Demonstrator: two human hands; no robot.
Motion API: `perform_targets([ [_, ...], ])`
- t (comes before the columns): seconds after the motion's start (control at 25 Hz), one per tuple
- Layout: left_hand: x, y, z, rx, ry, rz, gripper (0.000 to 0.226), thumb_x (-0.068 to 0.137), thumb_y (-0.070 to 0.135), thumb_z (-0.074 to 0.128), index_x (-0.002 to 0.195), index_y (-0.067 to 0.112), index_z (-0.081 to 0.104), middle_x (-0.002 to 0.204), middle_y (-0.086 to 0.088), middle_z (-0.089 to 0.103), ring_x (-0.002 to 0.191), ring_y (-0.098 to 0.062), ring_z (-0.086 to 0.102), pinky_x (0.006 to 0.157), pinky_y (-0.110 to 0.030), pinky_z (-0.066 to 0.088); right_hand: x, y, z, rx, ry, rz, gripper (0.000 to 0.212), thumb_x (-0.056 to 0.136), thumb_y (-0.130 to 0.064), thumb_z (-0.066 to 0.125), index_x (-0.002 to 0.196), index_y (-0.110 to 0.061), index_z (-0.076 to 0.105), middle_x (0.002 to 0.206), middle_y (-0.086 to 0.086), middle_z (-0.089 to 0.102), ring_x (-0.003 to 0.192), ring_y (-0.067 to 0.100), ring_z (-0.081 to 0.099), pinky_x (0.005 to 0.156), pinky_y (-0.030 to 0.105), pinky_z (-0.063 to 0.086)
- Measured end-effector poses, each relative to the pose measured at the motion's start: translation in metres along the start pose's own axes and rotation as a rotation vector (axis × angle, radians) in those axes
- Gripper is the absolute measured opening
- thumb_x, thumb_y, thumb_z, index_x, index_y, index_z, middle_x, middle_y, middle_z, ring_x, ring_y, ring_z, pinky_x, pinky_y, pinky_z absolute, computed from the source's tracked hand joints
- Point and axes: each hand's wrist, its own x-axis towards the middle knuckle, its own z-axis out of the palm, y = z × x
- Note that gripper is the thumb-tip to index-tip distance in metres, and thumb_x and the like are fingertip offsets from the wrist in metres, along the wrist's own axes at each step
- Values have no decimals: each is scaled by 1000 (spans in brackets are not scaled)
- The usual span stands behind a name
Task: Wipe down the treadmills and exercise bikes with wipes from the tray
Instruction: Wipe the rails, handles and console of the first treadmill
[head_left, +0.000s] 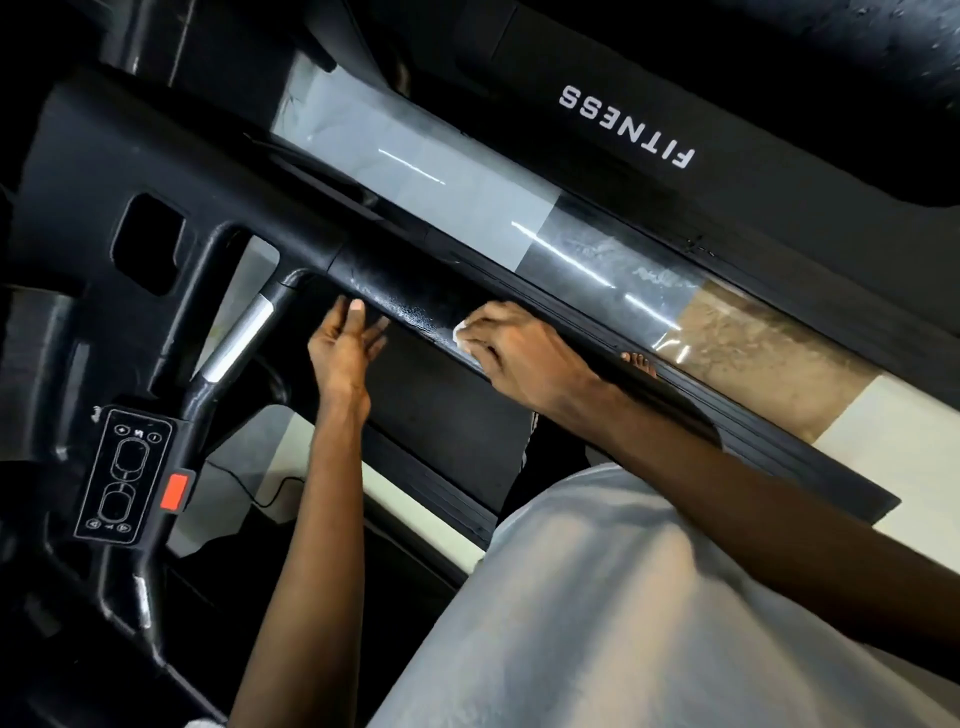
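The right grip is clenched round a crumpled white wipe and presses it onto the long black textured handrail of the treadmill. The task's thing is thus trapped between fingers and rail, with only a pale corner showing at the fingertip end of that grip. It is probably bunched rather than spread flat so that the palm can bear down and slide it along the rail's rounded top. A wet sheen on the rail between the two grips suggests that this stretch is already wiped. The left grip is released, fingers straight and holding nothing, its thumb tip touching the rail's near edge just beside the right grip. I judge that it steadies the person's lean over the machine rather than doing any cleaning. Out past the left grip, a black bar with a silver metal sleeve branches off the rail. Beside the left forearm sits a black control pad with white-outlined buttons; its marks look like arrows and small symbols, too small to read as words. An orange-red rectangular tab lies against its edge. Beyond the rail from both grips, across a glossy strip of floor, a black surface carries white capital lettering reading "FITNESS", upside down to the camera. No other brand is legible, and the tray of wipes is not in view.
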Motion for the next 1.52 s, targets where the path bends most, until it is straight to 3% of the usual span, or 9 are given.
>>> perform_targets([
  [0.24,37,9,-25,63,-203,31,30,102,25,59,127,8,62,109,-1,70,98,-18,73,85,-30,59,38,-25,24,-26,6,56,21,99,-13,53,104,-13,73,113,5,64,107,23,60,95,39,50],
  [0.52,60,15,-33,91,-217,73,36,102,27,59,126,-1,60,106,-4,69,97,-16,74,88,-33,59,19,-32,28,-102,105,71,27,98,-13,54,116,-18,73,121,-1,67,110,18,62,99,24,44],
  [0.68,47,8,-38,344,-12,538,34,92,29,72,114,6,61,108,-6,63,91,-15,67,87,-39,56,37,-49,53,-111,78,179,45,97,-23,37,131,-21,65,139,-2,59,127,18,55,106,32,47],
  [0.8,55,5,-47,572,-51,894,36,97,27,67,128,10,62,139,-12,52,132,-26,50,117,-36,33,56,-62,63,-173,64,186,37,104,-28,43,134,-22,63,144,-3,56,133,14,50,110,30,43],
  [0.88,66,7,-51,753,-93,909,46,102,37,57,143,15,55,156,-7,42,150,-24,29,125,-29,3,40,-58,60,-277,52,188,39,104,-33,48,140,-20,58,149,-2,51,138,13,45,114,27,34],
  [0.96,74,7,-54,823,-138,893,54,104,43,50,151,16,45,162,-4,34,154,-20,20,123,-29,-6,18,-56,54,-439,-34,159,53,105,-40,39,152,-16,41,160,2,35,147,15,33,122,32,24],
  [1.16,80,9,-57,813,-186,899,58,105,42,50,154,14,39,164,-5,31,155,-22,17,125,-32,0,51,-69,64,-533,-159,270,75,102,-58,18,160,-11,12,168,6,8,155,18,8,125,42,9],
  [1.32,79,18,-55,795,-184,853,57,102,40,56,152,15,44,163,-4,33,154,-22,20,126,-35,7,61,-55,49,-506,-203,163,71,102,-57,20,159,-15,18,167,3,14,154,17,13,126,40,9],
  [1.52,72,20,-58,821,-44,787,56,100,40,58,150,16,47,157,-11,40,149,-26,31,122,-40,24,55,-32,30,-357,-192,288,73,100,-58,14,159,-14,21,167,5,17,153,20,18,126,35,9],
])
